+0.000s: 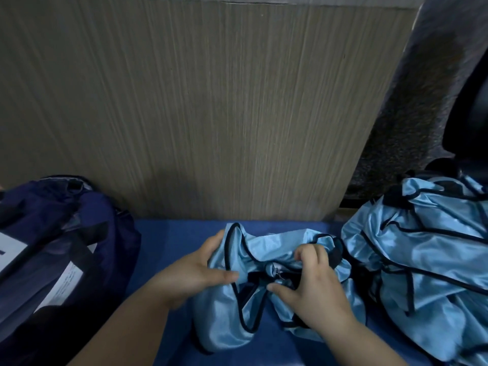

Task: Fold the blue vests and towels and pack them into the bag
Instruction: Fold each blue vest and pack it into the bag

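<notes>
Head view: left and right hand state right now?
Left hand: holding the light-blue vest at its left edge.
Right hand: fingers curled, pinching the same vest near its middle.

Nothing can be read. A white label [64, 283] with lines of small print is seen on the dark blue bag [87, 220] at the left, but the print is too blurred to be made out. A second white patch [10, 249] is cut off by the left edge.
</notes>
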The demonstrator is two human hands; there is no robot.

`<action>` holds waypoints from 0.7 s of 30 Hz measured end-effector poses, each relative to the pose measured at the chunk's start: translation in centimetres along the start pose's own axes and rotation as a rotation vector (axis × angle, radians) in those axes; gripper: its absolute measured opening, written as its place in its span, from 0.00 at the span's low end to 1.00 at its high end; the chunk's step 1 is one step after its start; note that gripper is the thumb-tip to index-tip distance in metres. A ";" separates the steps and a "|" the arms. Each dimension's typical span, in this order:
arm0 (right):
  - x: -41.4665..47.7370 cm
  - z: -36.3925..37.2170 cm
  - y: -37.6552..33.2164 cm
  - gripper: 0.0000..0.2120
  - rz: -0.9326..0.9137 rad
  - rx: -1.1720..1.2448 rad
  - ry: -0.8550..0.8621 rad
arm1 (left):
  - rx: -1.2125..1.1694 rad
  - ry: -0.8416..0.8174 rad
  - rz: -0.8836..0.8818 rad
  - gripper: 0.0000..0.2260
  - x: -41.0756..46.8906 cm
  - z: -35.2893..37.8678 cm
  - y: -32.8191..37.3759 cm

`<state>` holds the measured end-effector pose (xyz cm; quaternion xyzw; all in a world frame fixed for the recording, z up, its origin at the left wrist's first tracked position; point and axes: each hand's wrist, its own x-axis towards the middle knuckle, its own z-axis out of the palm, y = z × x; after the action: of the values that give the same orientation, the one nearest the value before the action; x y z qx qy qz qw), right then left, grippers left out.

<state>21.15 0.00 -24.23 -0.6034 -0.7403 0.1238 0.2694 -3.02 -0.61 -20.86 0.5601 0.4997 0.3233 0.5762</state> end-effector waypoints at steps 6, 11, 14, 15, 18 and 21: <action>0.1 0.5 0.6 0.21 0.004 -0.051 0.020 | 0.587 -0.073 -0.237 0.52 0.3 -1.2 -1.3; 0.2 0.9 0.6 0.22 0.039 -0.176 -0.054 | 0.664 -0.134 -0.277 0.50 0.7 -0.4 -1.5; 0.4 0.9 0.7 0.09 0.071 -0.111 -0.024 | 0.571 -0.034 -0.211 0.35 0.9 -0.8 -1.9; 0.5 0.8 0.6 0.03 0.079 -0.041 -0.007 | 0.535 0.010 -0.186 0.26 0.8 -0.9 -1.7; 1.2 -0.5 0.5 0.13 0.131 0.326 0.092 | 0.290 0.197 -0.106 0.09 0.6 -0.9 -1.2; 1.9 -2.8 0.9 0.11 0.209 0.678 0.192 | -0.064 0.335 -0.089 0.12 0.6 -1.4 -0.7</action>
<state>23.24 1.64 -21.92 -0.5610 -0.5630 0.3317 0.5082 -4.26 0.22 -21.49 0.4572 0.6026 0.4022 0.5159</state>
